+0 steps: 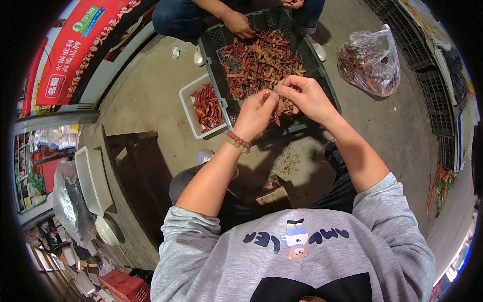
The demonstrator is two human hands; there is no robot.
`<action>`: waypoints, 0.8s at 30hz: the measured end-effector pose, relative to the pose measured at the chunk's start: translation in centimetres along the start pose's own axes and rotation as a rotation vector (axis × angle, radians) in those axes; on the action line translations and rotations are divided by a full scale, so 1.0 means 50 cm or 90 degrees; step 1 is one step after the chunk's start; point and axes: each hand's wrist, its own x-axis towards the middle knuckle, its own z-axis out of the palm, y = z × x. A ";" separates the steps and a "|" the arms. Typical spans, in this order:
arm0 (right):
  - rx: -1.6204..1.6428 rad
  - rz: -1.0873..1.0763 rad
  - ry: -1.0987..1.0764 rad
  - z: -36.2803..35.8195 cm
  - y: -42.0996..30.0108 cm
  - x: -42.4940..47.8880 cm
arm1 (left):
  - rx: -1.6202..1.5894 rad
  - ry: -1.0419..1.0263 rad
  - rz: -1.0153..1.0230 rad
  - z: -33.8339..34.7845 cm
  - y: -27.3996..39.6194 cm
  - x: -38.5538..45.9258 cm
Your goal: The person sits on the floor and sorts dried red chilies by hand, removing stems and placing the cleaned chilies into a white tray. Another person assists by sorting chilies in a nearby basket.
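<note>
Dried red chili peppers [260, 64] lie heaped in a dark plastic crate [331, 88] in front of me. Above the crate's near part my two hands meet at the fingertips. My left hand [260, 109], with two bead bracelets at its wrist, is closed on dried chili peppers; a red one shows below its fingers. My right hand [302, 96] pinches at something small beside the left fingertips, too small to make out. A white plastic tub [185, 107] with more red chilies [206, 109] stands left of the crate, against its side.
Across the crate a person crouches, one hand [238, 23] at the chilies. A clear plastic bag [377, 68] with dark dried contents sits on the floor at right. Thin stems [288, 160] litter the floor below my hands. Black crates [434, 94] line the right; an empty white tub [94, 181] stands left.
</note>
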 end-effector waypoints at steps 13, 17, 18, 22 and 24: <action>0.044 -0.015 0.065 0.011 0.022 -0.009 | 0.007 -0.019 -0.042 0.018 0.017 -0.008; 0.173 0.105 -0.022 -0.018 0.034 -0.012 | 0.212 -0.035 0.057 0.017 0.024 -0.016; 0.199 0.126 -0.059 -0.024 0.039 -0.012 | 0.223 -0.052 0.034 0.014 0.037 -0.020; 0.335 0.181 -0.127 -0.028 0.054 -0.025 | 0.331 -0.103 0.163 0.000 0.031 -0.021; 0.378 0.210 -0.168 -0.032 0.058 -0.030 | 0.330 -0.133 0.208 -0.007 0.037 -0.027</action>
